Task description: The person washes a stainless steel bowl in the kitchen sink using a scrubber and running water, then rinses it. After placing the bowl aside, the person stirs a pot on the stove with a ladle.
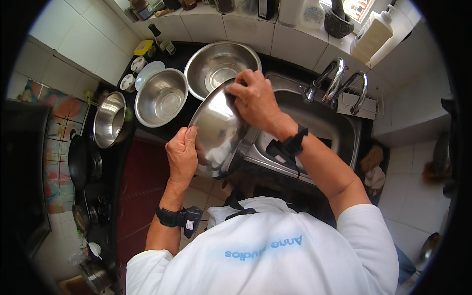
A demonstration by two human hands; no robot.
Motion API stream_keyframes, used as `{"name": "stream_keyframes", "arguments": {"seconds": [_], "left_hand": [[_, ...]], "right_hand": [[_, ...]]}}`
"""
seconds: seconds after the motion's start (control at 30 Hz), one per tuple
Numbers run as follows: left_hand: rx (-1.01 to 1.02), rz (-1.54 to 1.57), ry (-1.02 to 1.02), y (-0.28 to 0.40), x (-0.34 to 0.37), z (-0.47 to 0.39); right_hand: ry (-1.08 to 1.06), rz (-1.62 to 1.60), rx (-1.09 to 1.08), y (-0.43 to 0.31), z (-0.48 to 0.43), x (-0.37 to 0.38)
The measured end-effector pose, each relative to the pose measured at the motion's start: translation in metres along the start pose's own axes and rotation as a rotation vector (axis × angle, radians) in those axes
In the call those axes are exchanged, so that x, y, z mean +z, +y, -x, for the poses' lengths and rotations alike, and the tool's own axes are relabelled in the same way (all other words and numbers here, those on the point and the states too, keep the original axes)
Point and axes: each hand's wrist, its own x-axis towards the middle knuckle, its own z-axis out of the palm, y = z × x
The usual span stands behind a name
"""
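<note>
Between my two hands a shiny stainless steel bowl (217,129) is held tilted at the left edge of the sink (324,143). My left hand (183,155) grips its left rim, thumb on the outer side. The fingers of my right hand (254,97) bend over the upper right rim; whether they hold a cloth is hidden. Behind it, a large steel basin (195,70) rests on the black counter. A smaller steel basin (147,107) lies left of that one. Both basins stand upright and look empty.
Two chrome faucets (333,79) rise behind the sink. Another steel bowl (101,125) sits tilted at the left, near a black pan (77,158). A mortar (339,25) and a pump bottle (372,35) stand on the tiled ledge. Cloths (374,177) lie right of the sink.
</note>
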Motion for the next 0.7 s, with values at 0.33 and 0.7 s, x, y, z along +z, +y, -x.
{"name": "stream_keyframes", "arguments": {"seconds": [0.33, 0.7], "left_hand": [[0.065, -0.044, 0.035, -0.001, 0.001, -0.002], [0.094, -0.044, 0.02, -0.007, -0.004, -0.001]], "right_hand": [[-0.034, -0.066, -0.107, -0.008, 0.006, 0.005], [-0.116, -0.166, -0.216, -0.009, 0.005, 0.007]]}}
